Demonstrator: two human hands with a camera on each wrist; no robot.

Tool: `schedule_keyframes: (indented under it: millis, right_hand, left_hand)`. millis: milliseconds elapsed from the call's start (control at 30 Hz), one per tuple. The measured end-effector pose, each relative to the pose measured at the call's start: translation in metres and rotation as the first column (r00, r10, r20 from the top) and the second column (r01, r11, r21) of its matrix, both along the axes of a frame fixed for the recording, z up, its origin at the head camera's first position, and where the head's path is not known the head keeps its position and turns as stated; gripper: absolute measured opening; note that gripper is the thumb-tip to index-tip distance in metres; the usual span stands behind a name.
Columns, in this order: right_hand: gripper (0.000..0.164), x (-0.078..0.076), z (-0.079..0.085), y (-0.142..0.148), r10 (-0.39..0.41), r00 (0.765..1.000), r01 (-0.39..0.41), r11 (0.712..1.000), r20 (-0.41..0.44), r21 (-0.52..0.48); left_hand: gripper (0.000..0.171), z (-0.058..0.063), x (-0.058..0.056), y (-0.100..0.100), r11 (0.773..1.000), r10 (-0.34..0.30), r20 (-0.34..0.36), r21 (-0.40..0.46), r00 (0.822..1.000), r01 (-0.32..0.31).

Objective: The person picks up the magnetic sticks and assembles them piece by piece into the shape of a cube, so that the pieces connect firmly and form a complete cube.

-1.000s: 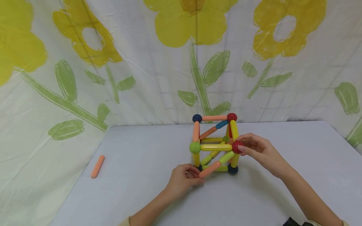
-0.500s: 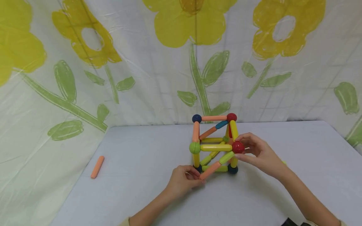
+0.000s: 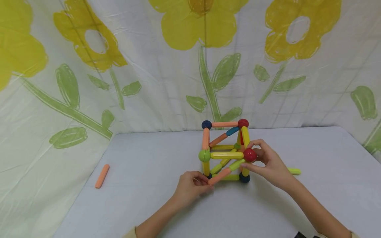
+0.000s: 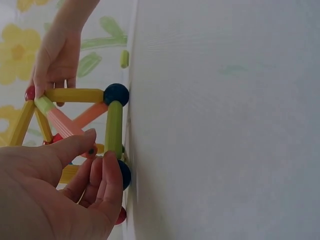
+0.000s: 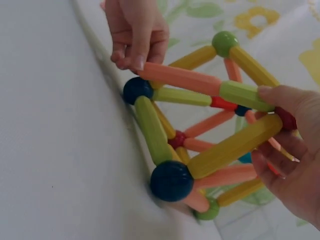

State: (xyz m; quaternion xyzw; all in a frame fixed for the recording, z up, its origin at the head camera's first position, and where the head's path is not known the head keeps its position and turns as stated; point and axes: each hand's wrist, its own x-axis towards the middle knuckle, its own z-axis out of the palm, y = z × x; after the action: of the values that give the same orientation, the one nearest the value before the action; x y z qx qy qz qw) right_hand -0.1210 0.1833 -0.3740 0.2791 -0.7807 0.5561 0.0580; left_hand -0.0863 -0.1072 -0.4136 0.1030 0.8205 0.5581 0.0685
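A cube-like frame of magnetic sticks and balls stands on the table, with a yellow stick (image 3: 227, 155) along its upper front edge. Across its front slants an orange stick (image 3: 219, 176) joined end to end with a lime stick (image 3: 237, 164). My left hand (image 3: 190, 188) pinches the orange stick's lower end, whose tip (image 4: 91, 151) shows apart from the lower dark blue ball (image 4: 123, 175). At the upper right corner my right hand (image 3: 268, 165) holds the red ball (image 3: 250, 155), its thumb on the lime stick (image 5: 247, 95); its fingers curl behind the ball.
A loose orange stick (image 3: 102, 176) lies at the table's left. Another loose lime stick (image 3: 294, 171) lies right of the frame, partly behind the right wrist. A flower-printed cloth (image 3: 166, 99) hangs behind the table (image 3: 143, 155).
My right thumb has slid off the red ball's front, down onto the lime stick. The right forearm has shifted left, uncovering the loose lime stick. My left hand keeps its pinch, barely moving.
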Motion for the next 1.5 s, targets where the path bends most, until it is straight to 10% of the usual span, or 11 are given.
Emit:
schedule_keyframes:
  millis: [1167, 1500]
  right_hand:
    - [0.044, 0.003, 0.001, -0.003, -0.015, 1.0, 0.015, 0.999, -0.004, -0.042]
    - [0.044, 0.003, 0.001, -0.003, -0.026, 1.0, 0.026, 0.999, -0.004, -0.041]
  left_hand:
    - [0.024, 0.0, -0.013, 0.0, 0.993, 0.042, -0.051, -0.112, 0.998, -0.047]
    - [0.055, -0.005, -0.02, -0.004, 0.992, 0.041, -0.124, -0.116, 0.991, -0.055]
